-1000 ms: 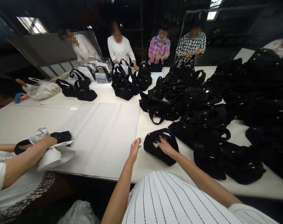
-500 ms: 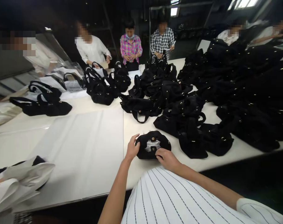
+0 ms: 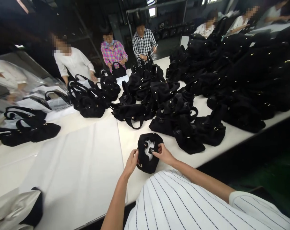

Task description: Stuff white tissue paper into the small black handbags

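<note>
Right in front of my body, a black fabric handbag point(image 3: 147, 166) stands on the white table point(image 3: 132, 137), its mouth facing up. Pale lining shows inside, and small tabs with round metal snaps sit at the opening. My left hand point(image 3: 131, 162) grips the bag's left edge, thumb and fingers closed on the cloth. On the other side, my right hand point(image 3: 164, 154) pinches the right rim, its thumb close to one snap tab. The fingertips of both hands are partly hidden by the fabric.
Many black handbags point(image 3: 164, 105) are heaped beyond my bag and to the right. A white sheet point(image 3: 87, 166) covers the table at left, with a cream and black cloth piece point(image 3: 18, 207) at its corner. Several co-workers, one in a pink plaid shirt point(image 3: 114, 52), stand along the far side.
The handbag has turned, so its opening now runs more front to back. Both hands have moved with it, still gripping its sides. The whole view has tilted and shifted to the right.
</note>
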Motion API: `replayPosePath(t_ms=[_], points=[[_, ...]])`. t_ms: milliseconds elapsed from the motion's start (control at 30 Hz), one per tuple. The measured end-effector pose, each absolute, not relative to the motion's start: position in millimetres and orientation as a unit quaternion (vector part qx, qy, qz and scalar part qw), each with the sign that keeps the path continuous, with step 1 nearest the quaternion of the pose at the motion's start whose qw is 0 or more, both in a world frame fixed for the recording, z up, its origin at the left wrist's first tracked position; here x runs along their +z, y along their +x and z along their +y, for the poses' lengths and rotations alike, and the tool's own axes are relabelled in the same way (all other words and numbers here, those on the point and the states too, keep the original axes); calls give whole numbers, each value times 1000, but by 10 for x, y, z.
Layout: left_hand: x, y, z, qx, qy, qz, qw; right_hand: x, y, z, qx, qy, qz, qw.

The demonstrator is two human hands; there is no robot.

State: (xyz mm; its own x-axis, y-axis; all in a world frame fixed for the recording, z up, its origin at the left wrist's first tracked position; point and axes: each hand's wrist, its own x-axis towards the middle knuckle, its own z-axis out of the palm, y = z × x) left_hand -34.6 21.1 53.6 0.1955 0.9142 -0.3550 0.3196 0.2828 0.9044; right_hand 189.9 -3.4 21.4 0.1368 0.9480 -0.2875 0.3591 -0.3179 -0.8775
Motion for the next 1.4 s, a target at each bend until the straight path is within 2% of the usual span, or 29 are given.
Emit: replayPosePath(t_ms=[67, 133, 300, 433, 533, 667, 833, 1000, 1133, 1267, 1400], points=[[467, -285, 28, 241, 513, 566, 599, 214, 1875, 157, 390, -696, -518, 308], [435, -215, -80, 244, 507, 592, 577, 251, 1850, 322, 381, -696, -546, 270], [502, -148, -30, 255, 481, 763, 348, 414, 1749, 438, 308, -683, -639, 171], [499, -165, 60, 276, 436, 763, 389, 500, 1695, 352, 234, -690, -678, 98], [430, -150, 104, 282, 470, 749, 371, 511, 1659, 319, 216, -683, -693, 82], [356, -86, 183, 267, 505, 748, 337, 447, 1584, 285, 230, -662, -704, 112], [406, 28, 154, 241, 537, 737, 332, 268, 1511, 195, 258, -656, -678, 207], [562, 121, 58, 261, 567, 703, 341, 176, 1578, 95, 363, -636, -598, 326], [442, 116, 92, 262, 542, 695, 392, 205, 1629, 30, 436, -614, -530, 391], [126, 7, 127, 290, 454, 693, 479, 260, 1617, 39, 466, -570, -541, 407], [-39, -92, 118, 356, 397, 661, 527, 248, 1597, 109, 480, -559, -564, 374]])
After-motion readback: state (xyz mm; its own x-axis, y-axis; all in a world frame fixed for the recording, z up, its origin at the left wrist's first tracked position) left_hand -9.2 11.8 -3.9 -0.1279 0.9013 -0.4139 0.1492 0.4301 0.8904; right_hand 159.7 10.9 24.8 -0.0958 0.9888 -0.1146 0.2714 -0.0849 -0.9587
